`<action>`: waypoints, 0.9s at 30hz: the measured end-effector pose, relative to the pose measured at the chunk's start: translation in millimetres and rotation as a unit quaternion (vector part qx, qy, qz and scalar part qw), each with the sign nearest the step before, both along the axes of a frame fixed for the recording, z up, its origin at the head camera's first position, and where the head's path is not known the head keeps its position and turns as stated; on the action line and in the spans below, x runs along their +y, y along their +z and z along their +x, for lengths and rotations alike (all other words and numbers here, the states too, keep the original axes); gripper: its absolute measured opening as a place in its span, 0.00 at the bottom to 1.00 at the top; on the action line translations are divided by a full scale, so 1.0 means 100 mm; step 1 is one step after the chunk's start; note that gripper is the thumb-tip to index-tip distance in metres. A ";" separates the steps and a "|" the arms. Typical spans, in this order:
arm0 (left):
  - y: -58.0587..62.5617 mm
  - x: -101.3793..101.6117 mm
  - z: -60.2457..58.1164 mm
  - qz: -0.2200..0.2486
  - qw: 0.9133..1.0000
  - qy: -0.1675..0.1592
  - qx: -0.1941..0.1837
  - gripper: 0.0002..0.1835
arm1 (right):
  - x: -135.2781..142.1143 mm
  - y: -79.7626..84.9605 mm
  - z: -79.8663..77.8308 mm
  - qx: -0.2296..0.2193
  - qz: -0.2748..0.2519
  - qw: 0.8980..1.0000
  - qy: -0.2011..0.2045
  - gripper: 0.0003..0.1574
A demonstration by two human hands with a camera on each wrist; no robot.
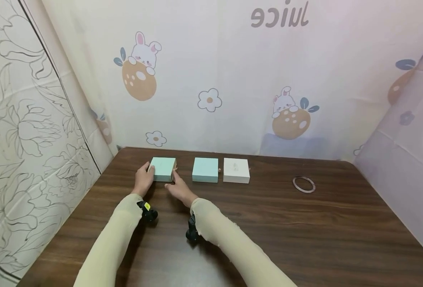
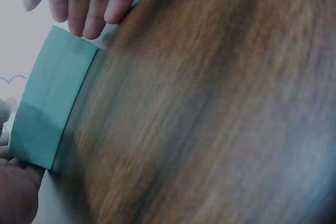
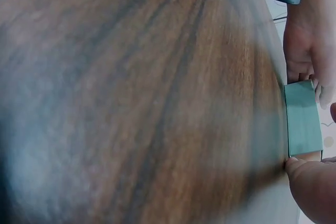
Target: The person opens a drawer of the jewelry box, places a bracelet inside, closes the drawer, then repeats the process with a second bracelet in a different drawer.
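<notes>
A flat mint-green box [image 1: 163, 167] lies on the table at the left, with a small ribbon tab [image 1: 175, 168] at its right end. My left hand [image 1: 143, 180] grips the left end of this box. In the left wrist view, the left hand [image 2: 18, 187] shows at the box's lower end. My right hand [image 1: 180, 189] is at the box's right end, fingertips right beside the tab. Its extended fingers [image 2: 94, 3] show in the left wrist view. In the right wrist view, one digit of the right hand [image 3: 310, 187] is at the corner of the box [image 3: 303, 119].
A second mint-green box [image 1: 205, 170] and a white box [image 1: 236, 170] stand side by side to the right, near the table's back edge. Farther right lies a pale ring [image 1: 304, 184]. A printed curtain [image 1: 211, 59] hangs behind the brown table [image 1: 305, 231].
</notes>
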State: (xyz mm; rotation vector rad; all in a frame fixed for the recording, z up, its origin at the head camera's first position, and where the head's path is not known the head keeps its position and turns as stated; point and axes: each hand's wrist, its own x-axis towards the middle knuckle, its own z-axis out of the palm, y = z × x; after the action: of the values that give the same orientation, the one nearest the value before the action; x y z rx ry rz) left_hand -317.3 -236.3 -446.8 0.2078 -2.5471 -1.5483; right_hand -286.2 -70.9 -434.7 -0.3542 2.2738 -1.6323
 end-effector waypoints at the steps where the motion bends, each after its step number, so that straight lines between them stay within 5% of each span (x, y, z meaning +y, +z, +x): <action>1: 0.00 0.01 0.00 -0.004 1.000 -0.001 -0.007 0.28 | 0.00 0.00 0.00 0.000 -0.002 1.000 0.000 0.42; 13: -0.04 -0.01 -0.01 -0.009 1.000 0.000 -0.006 0.29 | -0.01 -0.01 0.02 -0.004 -0.010 1.000 -0.002 0.40; 27: -0.05 0.04 0.14 -0.006 1.000 -0.005 0.014 0.29 | 0.12 -0.03 0.09 -0.005 -0.032 0.999 0.018 0.39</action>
State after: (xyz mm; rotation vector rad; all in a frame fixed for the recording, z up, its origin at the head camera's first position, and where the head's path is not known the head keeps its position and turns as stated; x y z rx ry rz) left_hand -303.0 -232.2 -451.8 0.1719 -2.5394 -1.5291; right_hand -277.0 -58.5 -437.3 -0.3999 2.1981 -1.6882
